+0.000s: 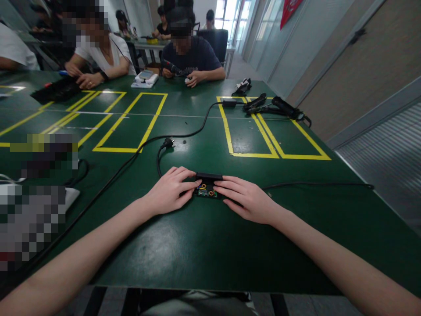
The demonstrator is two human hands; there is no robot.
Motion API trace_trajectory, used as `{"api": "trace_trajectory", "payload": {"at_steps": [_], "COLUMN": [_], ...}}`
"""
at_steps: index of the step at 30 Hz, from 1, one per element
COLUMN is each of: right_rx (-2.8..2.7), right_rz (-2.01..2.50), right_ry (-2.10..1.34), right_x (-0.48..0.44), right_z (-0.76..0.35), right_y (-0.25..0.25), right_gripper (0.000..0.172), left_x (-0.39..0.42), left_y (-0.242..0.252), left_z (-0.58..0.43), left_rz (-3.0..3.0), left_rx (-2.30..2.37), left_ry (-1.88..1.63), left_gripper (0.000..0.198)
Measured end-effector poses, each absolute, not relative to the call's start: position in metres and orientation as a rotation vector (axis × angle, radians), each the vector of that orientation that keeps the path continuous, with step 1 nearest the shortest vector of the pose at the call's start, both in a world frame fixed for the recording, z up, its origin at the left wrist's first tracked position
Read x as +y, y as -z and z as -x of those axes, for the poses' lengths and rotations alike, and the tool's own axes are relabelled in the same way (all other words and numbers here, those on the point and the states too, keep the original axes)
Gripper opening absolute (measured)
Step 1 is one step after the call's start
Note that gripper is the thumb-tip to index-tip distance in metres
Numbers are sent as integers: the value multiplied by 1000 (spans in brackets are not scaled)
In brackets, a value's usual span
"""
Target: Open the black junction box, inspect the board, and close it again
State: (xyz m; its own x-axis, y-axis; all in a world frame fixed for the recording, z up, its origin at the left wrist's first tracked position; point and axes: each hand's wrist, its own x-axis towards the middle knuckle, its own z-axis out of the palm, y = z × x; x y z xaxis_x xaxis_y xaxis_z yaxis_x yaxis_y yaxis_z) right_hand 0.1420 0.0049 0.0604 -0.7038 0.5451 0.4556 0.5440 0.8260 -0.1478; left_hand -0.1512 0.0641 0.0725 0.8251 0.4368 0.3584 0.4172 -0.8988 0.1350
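On the green table, an opened black power adapter lies between my two hands, its circuit board with ring-shaped coils showing. My left hand grips the adapter's left end, thumb and fingers against the casing. At the opposite end, my right hand holds the casing, with fingertips along its upper edge and over the board. A short black cord with a two-pin plug comes out behind my left hand. Another black cable runs off to the right from behind my right hand.
A long black cable with an inline box crosses the table. Black hand tools lie at the back right, near yellow tape rectangles. Blurred-out items sit at left. Two co-workers handle things across the table.
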Motion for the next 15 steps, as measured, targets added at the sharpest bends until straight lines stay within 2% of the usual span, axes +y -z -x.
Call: {"api": "trace_trajectory", "payload": {"at_steps": [6,15], "right_rx": [-2514,-2509], "right_rz": [775,766], "right_ry": [7,-83], "right_x": [3,1], "right_z": [-145,-146], "right_y": [-61,-65], "right_gripper": [45,38], "left_x": [65,70], "left_y": [-70,-65], "left_z": [152,152], "left_rz": [-2903,-2699], "left_rx": [645,676], "left_ry": [-730,-834], "left_gripper": [26,15]}}
